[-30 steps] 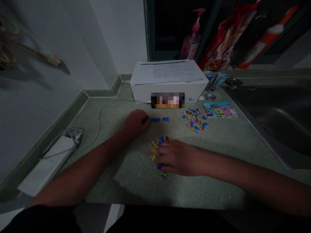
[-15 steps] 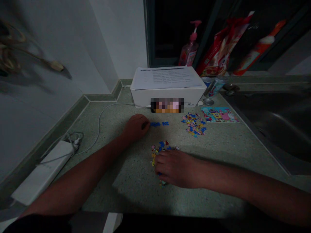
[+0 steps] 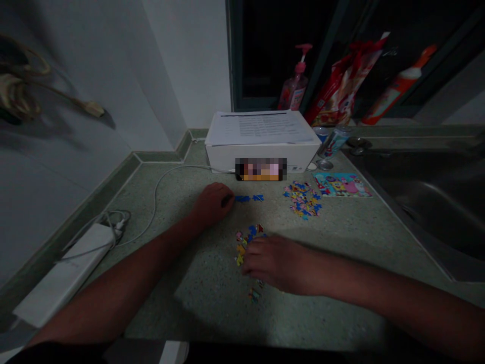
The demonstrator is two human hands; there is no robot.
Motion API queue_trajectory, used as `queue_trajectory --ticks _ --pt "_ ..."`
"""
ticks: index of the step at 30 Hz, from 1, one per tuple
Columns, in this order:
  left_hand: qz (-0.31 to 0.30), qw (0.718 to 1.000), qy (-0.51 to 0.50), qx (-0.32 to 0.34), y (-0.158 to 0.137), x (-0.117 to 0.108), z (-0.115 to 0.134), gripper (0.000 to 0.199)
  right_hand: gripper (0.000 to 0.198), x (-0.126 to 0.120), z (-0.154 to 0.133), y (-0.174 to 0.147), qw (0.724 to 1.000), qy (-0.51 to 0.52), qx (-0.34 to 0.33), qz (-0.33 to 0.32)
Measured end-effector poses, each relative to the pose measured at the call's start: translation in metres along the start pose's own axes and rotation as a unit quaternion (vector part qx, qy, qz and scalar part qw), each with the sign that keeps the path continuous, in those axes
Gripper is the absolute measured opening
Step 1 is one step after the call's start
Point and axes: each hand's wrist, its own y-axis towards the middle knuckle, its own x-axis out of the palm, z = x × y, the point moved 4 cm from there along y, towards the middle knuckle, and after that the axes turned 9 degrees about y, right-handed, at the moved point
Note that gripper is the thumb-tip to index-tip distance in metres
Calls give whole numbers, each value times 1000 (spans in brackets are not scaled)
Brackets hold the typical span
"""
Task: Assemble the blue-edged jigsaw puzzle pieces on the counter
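Note:
My left hand [image 3: 213,205] rests on the counter with its fingers curled in. Its fingertips are beside a short row of joined blue puzzle pieces [image 3: 242,198]; another blue puzzle piece [image 3: 258,197] lies just right of that row. Anything inside the left fingers is hidden. Over a loose pile of puzzle pieces [image 3: 240,250], my right hand [image 3: 271,260] is bent with its fingers together, palm down. It covers the right part of the pile, and I cannot make out what its fingertips hold. A few pieces [image 3: 253,294] show below it.
A second puzzle pile [image 3: 304,199] lies beside a colourful picture card [image 3: 343,184]. Behind are a phone [image 3: 261,170] on a cable and a white box [image 3: 261,151] with papers on top. At left is a power strip [image 3: 71,273]; at right, a sink [image 3: 424,202] and cans [image 3: 335,141].
The view has tilted up slightly. My right hand has shifted a little over the pile, uncovering more pieces below it and hiding some at its top. My left hand stays put.

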Motion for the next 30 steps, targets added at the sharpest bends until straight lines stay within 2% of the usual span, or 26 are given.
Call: queue_trajectory --ticks 2,4,7,10,14,18,30 --pt "-3 1000 -1 5 0 -1 2 11 18 -13 10 0 998 39 35 37" --pt "-6 1000 0 12 -1 -2 4 12 14 -31 28 0 987 71 104 96" --pt "-11 999 6 29 -1 -2 7 12 12 -57 65 0 950 136 209 189" --pt "-16 998 8 53 -1 -1 9 14 10 -74 100 5 911 191 257 258" --pt "-13 998 3 66 -1 0 9 15 8 -76 130 20 882 264 283 267" --pt "-17 998 2 68 -2 0 9 16 9 -72 144 31 873 283 288 274" --pt "-22 997 -2 70 -1 -1 10 19 12 -69 151 36 898 196 290 266"
